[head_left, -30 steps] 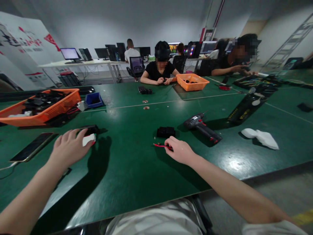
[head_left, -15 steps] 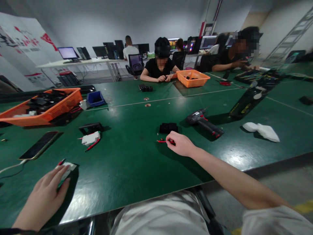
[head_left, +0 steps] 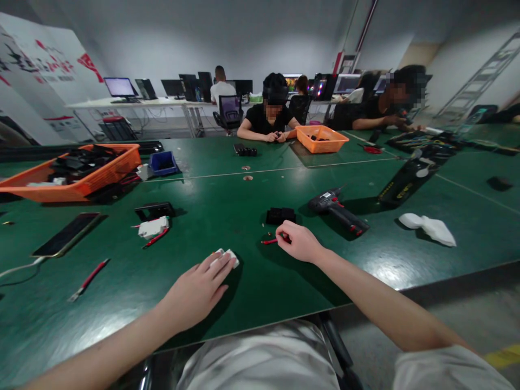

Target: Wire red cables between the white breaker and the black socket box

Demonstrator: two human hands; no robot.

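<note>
My left hand (head_left: 194,295) is over the table at centre left, its fingers closed over a small white plastic part (head_left: 232,259); most of that part is hidden under them. To its right, my right hand (head_left: 299,241) pinches a short red wire (head_left: 268,241), one end of which sticks out leftward. Tiny brass-coloured bits (head_left: 269,234) lie just beyond that wire. Behind them sits a black plastic block (head_left: 280,215). Another red wire (head_left: 90,279) with a silvery end lies alone at the left. A white part with a red lead (head_left: 153,227) rests beside a black frame (head_left: 154,210).
A cordless screwdriver (head_left: 337,211) and a crumpled white item (head_left: 428,227) lie at the right. On the left are a phone (head_left: 67,234), an orange basket (head_left: 77,187) of black parts and a blue bin (head_left: 163,162). Co-workers sit across the green table near another orange basket (head_left: 320,142).
My left hand has moved right across the table with the white part, uncovering the red wire on the left. My right hand has stayed at the other red wire. The view has shifted slightly.
</note>
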